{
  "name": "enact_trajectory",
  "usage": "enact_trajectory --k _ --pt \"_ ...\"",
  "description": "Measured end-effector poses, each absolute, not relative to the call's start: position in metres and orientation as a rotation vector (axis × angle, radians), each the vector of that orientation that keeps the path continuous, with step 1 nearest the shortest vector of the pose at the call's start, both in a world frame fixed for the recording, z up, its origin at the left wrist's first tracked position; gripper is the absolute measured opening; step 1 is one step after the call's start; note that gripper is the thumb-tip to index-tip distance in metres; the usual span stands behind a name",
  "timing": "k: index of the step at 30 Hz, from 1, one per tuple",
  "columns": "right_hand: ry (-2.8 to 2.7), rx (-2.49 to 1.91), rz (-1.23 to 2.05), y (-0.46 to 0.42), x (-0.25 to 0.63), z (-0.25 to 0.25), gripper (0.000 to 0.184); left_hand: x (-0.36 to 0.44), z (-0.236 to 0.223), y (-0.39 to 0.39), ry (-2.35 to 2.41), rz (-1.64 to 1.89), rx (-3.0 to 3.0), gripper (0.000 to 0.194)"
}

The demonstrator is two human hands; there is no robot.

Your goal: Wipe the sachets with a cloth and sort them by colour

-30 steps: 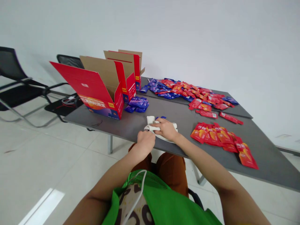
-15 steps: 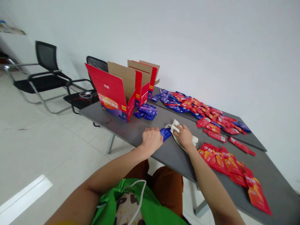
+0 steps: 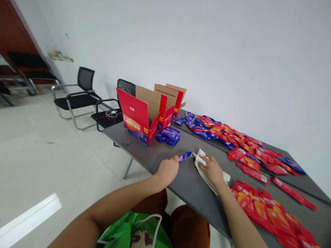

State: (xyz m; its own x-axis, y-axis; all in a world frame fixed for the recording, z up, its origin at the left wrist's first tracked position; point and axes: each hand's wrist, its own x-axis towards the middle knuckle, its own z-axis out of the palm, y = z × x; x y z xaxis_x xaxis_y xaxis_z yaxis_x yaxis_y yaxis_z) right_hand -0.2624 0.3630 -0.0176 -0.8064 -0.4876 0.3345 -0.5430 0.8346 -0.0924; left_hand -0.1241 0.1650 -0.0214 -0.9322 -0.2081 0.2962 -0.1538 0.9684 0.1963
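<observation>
My left hand (image 3: 168,169) is closed around the lower end of a small blue pouch (image 3: 185,157), held tilted just above the table's front part. The pouch's narrow far end meets a fold of a white cloth (image 3: 200,159). My right hand (image 3: 212,171) presses on and grips this cloth, which lies bunched on the table, with its fingers bent over the fabric. Just right of the right forearm, red pouches (image 3: 261,210) with orange print lie in an overlapping row. Behind my left hand sits a small pile of blue pouches (image 3: 169,135).
Red open-topped cartons (image 3: 137,120) stand at the left end of the grey table (image 3: 144,156). A long heap of red and blue pouches (image 3: 224,132) lies along the back by the wall. Single red pouches (image 3: 293,193) lie nearer. Black chairs (image 3: 77,100) stand to the left.
The view has swung, so the scene sits lower and farther right. The blue pouch has turned from its flat face to a narrower, tilted side, with its end against the cloth.
</observation>
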Motion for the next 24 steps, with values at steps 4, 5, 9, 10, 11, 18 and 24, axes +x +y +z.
enact_trajectory --k 4,5,9,10,11,18,24 --pt "-2.732 0.753 0.282 0.363 -0.263 -0.020 0.037 -0.141 0.008 0.129 -2.629 -0.575 0.517 0.034" --pt "-2.735 0.747 0.291 0.363 -0.262 -0.019 0.037 -0.147 0.015 0.122 -2.567 -0.721 0.552 0.036" --pt "-2.753 0.743 0.320 0.363 -0.258 -0.016 0.037 -0.182 0.036 0.099 -2.351 -0.889 0.751 0.040" --pt "-2.762 0.743 0.321 0.363 -0.257 -0.015 0.038 -0.191 0.040 0.094 -2.312 -0.828 0.819 0.039" --pt "-2.771 0.742 0.320 0.363 -0.257 -0.015 0.038 -0.200 0.042 0.090 -2.290 -0.774 0.880 0.037" --pt "-2.782 0.751 0.364 0.364 -0.258 -0.015 0.037 -0.236 0.052 0.071 -2.305 -0.685 1.089 0.044" --pt "-2.779 0.732 0.377 0.363 -0.254 -0.013 0.037 -0.236 0.043 0.076 -2.387 -0.312 0.926 0.044"
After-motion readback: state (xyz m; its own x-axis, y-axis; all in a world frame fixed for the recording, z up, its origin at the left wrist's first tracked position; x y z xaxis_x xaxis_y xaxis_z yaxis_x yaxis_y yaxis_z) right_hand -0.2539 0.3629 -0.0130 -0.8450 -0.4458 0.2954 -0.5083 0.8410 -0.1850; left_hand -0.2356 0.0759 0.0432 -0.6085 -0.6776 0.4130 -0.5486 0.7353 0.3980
